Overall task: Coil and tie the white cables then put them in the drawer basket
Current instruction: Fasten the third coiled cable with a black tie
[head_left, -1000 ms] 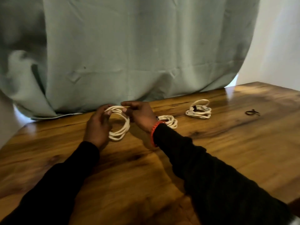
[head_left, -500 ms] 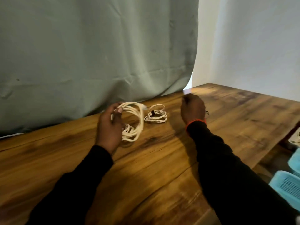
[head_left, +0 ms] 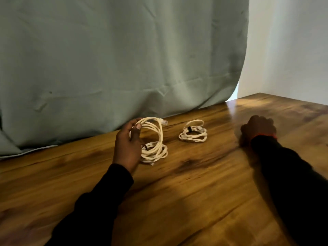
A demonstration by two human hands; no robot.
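Head view: your left hand (head_left: 128, 144) grips the upper loops of a white cable coil (head_left: 154, 139), thumb curled over the strands, its lower turns resting on the wooden table (head_left: 177, 201). At about three o'clock from it, well apart, lies a second coil (head_left: 193, 133) bound by a black tie (already fastened). Your right hand (head_left: 258, 129), further toward three o'clock, rests knuckles-up on the table; whether it holds anything I cannot tell. A green curtain (head_left: 115, 59) hangs at twelve o'clock.
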